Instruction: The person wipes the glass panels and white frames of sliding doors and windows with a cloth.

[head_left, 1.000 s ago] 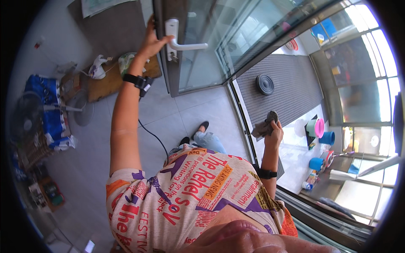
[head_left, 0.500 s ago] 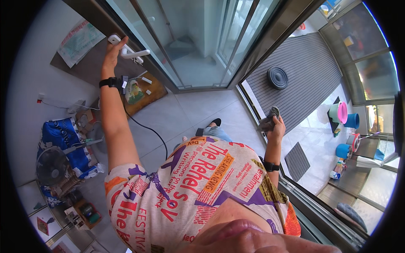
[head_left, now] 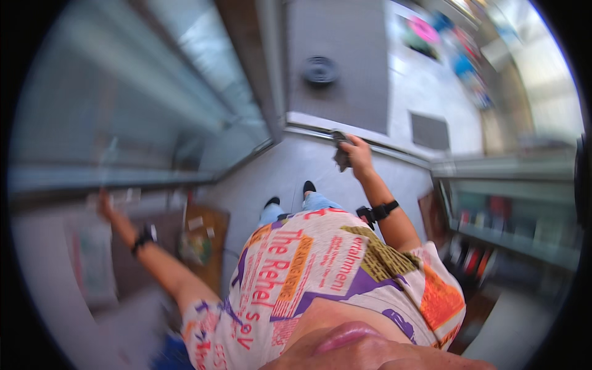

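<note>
My left arm reaches out to the left, and my left hand (head_left: 106, 208) is at the edge of the glass door (head_left: 142, 105), beside its blurred white handle (head_left: 131, 196). Motion smears the fingers, so their grip does not show. In front of me, near the sliding-door track (head_left: 320, 132), my right hand (head_left: 359, 154) is closed around a dark grey cloth (head_left: 341, 152). The cloth hangs bunched from the fingers, apart from the floor.
Beyond the track lies a grey ribbed mat (head_left: 345, 43) with a dark round coiled object (head_left: 320, 71) on it. A small dark mat (head_left: 430, 131) and a pink basin (head_left: 423, 29) are farther right. A glass-fronted cabinet (head_left: 512, 213) stands at the right. A brown board (head_left: 206, 231) lies at the left.
My view has turned to the right. The glass door now stands farther left in view, with my left hand still by its edge. My right hand still holds the cloth.
</note>
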`<state>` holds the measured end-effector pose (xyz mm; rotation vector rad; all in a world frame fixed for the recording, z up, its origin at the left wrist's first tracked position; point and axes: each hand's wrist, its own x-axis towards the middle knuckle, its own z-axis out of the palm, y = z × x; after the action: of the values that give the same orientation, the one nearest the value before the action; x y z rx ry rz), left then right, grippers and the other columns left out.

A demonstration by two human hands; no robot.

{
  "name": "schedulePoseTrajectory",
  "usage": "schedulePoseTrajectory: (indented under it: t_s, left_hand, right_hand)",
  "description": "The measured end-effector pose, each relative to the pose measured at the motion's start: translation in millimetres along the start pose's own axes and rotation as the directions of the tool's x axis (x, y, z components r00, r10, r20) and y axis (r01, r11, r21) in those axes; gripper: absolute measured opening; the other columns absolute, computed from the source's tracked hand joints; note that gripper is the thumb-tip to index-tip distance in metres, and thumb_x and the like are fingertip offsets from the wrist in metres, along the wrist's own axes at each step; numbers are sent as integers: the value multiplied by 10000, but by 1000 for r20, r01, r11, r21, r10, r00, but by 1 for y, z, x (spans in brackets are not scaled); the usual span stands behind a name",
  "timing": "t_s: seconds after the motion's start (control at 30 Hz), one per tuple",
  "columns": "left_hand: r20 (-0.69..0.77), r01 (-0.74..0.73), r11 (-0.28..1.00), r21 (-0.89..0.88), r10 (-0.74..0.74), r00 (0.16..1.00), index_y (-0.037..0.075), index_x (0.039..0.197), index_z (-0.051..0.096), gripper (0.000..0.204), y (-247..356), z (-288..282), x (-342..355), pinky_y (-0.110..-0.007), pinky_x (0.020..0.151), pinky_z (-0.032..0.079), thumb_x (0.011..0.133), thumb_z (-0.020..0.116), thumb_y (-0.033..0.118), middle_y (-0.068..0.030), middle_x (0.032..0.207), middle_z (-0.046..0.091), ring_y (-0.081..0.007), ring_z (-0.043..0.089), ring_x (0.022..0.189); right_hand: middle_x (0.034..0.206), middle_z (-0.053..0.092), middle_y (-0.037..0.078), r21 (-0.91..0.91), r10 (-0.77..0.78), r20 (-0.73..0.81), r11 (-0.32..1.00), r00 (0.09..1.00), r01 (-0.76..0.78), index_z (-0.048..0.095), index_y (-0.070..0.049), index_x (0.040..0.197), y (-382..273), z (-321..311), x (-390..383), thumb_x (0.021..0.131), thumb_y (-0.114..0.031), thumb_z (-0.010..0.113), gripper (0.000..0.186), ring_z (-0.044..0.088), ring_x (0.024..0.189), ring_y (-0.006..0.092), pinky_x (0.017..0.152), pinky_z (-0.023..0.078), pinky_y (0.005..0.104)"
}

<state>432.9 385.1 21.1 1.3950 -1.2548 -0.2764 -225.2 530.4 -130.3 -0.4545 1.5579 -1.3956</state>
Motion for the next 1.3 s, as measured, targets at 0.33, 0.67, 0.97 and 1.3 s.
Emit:
schedulePoseTrajectory:
  t_s: [0.33,0.67,0.97,1.3]
  left_hand:
    - [-138,-363,903,232,400,906,-36,1233,612,357,-41,63,36,-410,1019,466,1018,453,201,-181,1219,656,-332,623,1130]
    - [-115,-319,925,205,346,931,-38,1224,613,349,-102,116,67,-402,976,495,1008,483,204,-183,1172,670,-327,644,1078]
    - [-152,-210,936,282,260,954,-41,1215,614,344,-89,150,5,-394,938,521,1000,510,207,-185,1129,684,-323,663,1030]
    - [463,198,919,-340,-19,886,-24,1163,636,299,122,313,-195,-257,784,574,1015,561,225,-116,984,701,-186,684,863]
  right_hand:
    - [853,660,11,158,167,-484,982,859,-102,687,-23,1167,121,22,-137,892,-33,615,284,558,684,76,598,450,250]
    - [909,692,20,215,151,-560,976,815,-33,711,-15,1122,161,80,-184,852,-43,641,280,602,793,101,737,487,268]
    - [871,673,5,248,90,-570,966,817,67,681,-17,1164,198,-18,-242,909,-100,644,270,594,721,80,657,496,263]
    - [1006,702,91,716,217,-641,515,736,472,645,-13,1145,237,-235,-368,976,-183,555,256,692,866,215,814,570,377]
